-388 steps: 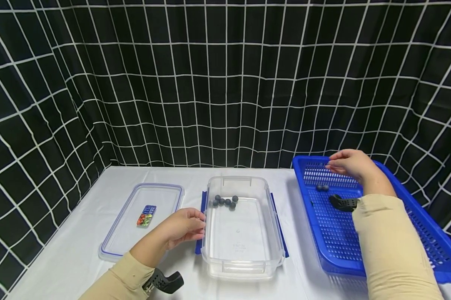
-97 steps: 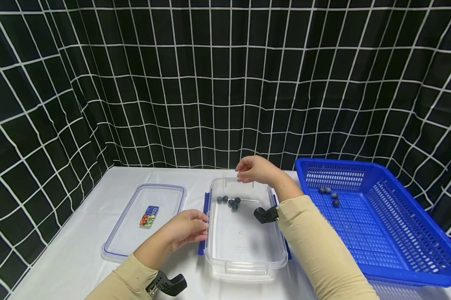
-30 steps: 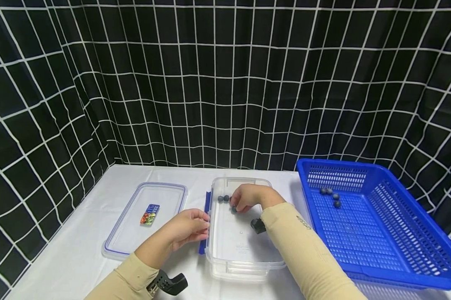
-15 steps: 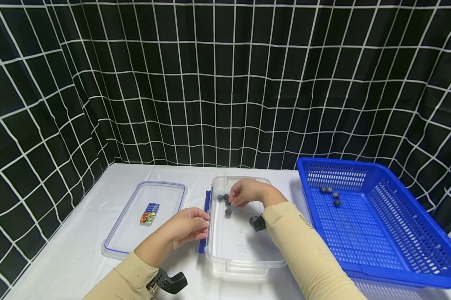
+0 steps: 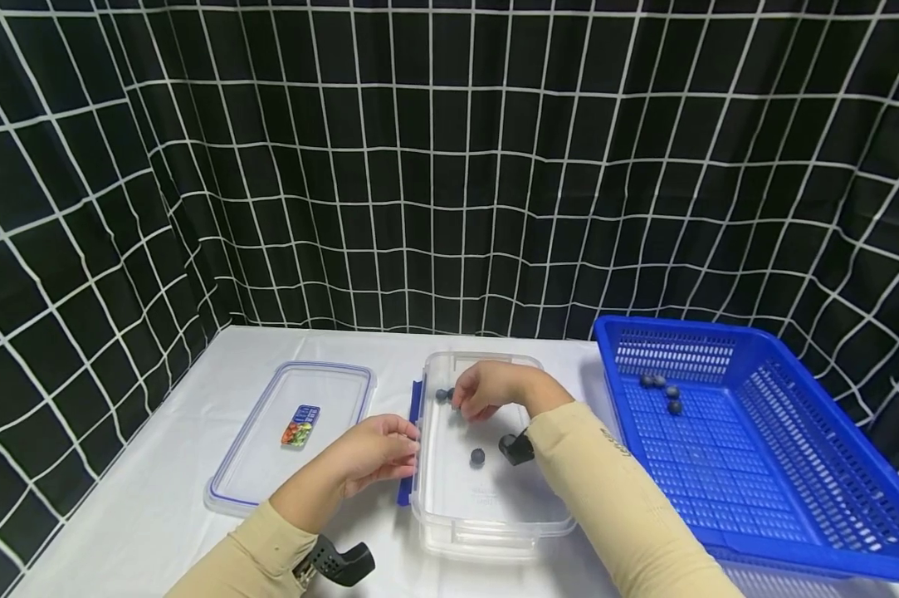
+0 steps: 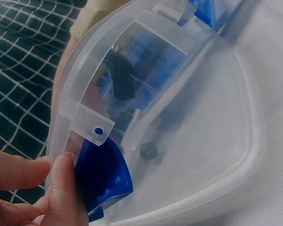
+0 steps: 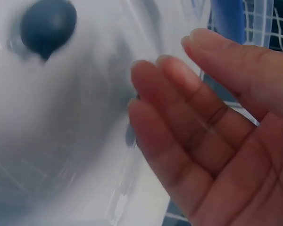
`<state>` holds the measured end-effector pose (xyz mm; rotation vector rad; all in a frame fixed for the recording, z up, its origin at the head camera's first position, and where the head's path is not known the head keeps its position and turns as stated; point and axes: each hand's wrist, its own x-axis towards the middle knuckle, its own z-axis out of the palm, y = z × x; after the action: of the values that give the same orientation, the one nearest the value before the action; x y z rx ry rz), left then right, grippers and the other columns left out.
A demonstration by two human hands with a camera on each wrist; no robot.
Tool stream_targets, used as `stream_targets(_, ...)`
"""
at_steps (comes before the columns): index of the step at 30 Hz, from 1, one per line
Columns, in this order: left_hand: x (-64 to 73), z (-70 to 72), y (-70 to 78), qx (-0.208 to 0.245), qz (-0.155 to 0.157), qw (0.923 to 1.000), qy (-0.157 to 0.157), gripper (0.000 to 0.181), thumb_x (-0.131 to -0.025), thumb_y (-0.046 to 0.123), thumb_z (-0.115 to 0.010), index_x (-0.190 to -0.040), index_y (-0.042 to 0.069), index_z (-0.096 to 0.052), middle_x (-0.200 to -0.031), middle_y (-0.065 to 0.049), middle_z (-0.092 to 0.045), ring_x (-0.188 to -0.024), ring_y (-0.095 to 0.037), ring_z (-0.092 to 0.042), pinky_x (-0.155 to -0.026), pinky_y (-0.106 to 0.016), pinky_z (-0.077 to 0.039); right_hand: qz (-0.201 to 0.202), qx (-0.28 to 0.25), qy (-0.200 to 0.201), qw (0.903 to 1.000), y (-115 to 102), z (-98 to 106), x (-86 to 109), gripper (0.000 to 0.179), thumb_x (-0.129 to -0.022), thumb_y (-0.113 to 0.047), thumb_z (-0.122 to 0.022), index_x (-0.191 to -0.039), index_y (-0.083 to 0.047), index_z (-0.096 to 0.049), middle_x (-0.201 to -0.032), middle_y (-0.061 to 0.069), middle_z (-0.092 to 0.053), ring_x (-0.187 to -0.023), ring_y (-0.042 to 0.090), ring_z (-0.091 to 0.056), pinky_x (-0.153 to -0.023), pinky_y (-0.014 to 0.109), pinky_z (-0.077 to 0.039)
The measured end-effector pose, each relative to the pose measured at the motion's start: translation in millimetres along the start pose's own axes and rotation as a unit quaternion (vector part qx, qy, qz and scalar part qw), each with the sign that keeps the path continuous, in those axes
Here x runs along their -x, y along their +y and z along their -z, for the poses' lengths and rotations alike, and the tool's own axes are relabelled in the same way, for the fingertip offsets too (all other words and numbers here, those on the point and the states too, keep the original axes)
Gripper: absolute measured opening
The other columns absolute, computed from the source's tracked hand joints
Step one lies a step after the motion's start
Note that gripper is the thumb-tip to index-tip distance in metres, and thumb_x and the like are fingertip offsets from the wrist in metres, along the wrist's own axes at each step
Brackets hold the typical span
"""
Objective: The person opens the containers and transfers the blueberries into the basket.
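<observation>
A clear plastic container (image 5: 494,527) with blue side flaps sits mid-table. My left hand (image 5: 374,457) grips its left side, thumb and finger on either side of the rim by a blue flap (image 6: 101,176) in the left wrist view. Inside it, my right hand (image 5: 494,389) is near the far left corner, fingers loosely bent, with nothing visibly held in the right wrist view. Small dark blue-grey balls (image 5: 441,395), like blueberries, lie by its fingertips, some partly hidden. Another ball (image 5: 477,458) lies apart, nearer the front; the right wrist view shows a dark ball (image 7: 48,24) close up.
Right of the container stands a blue perforated basket (image 5: 725,540) with several similar balls (image 5: 675,407) near its far left corner. A clear lid (image 5: 262,465) with a blue seal and a colourful label (image 5: 300,426) lies flat at left. A black gridded curtain surrounds the table.
Earlier my right hand was over the basket, which now shows more balls. Within the last second one ball rolled from beneath my right fingers toward the container's front. My left hand has stayed put.
</observation>
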<state>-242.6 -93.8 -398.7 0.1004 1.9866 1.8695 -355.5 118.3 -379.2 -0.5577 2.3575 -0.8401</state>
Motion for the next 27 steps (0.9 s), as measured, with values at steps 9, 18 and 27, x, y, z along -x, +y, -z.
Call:
stream_targets(9,1.3,-0.7,1.0,0.003,-0.001,1.0,-0.003,0.014,-0.086,-0.002,-0.053,-0.1,-0.004,-0.051,-0.074,-0.006,-0.055,-0.065,-0.011,-0.057,-0.065,-0.022,-0.057,-0.033,0.045,-0.059,0.9967,-9,-2,9.6,0.016,-0.077,0.005,-0.061,-0.09,-0.005,-0.062,-0.082,0.004,-0.061,-0.075,0.018,-0.061,-0.071,0.036,-0.057)
stream_targets(18,1.9,0.1,1.4,-0.001,0.0,1.0,-0.004,0.015,-0.086,-0.001,-0.053,-0.1,-0.004,-0.051,-0.075,-0.006,-0.056,-0.066,-0.011,-0.057,-0.065,-0.023,-0.057,-0.073,0.01,-0.113,0.9909,-5,-9,13.5,0.019,-0.078,0.005,-0.062,-0.095,-0.003,-0.063,-0.088,0.008,-0.065,-0.076,0.022,-0.065,-0.07,0.036,-0.057)
stream_targets(27,2.8,-0.3,1.6,-0.001,-0.004,1.0,-0.005,0.013,-0.086,-0.001,-0.052,-0.099,-0.004,-0.051,-0.075,-0.006,-0.055,-0.066,-0.011,-0.057,-0.065,-0.023,-0.057,-0.094,-0.022,-0.147,0.9844,-3,-14,13.9,0.017,-0.079,0.007,-0.06,-0.092,-0.001,-0.068,-0.084,0.012,-0.068,-0.076,0.024,-0.067,-0.072,0.035,-0.057)
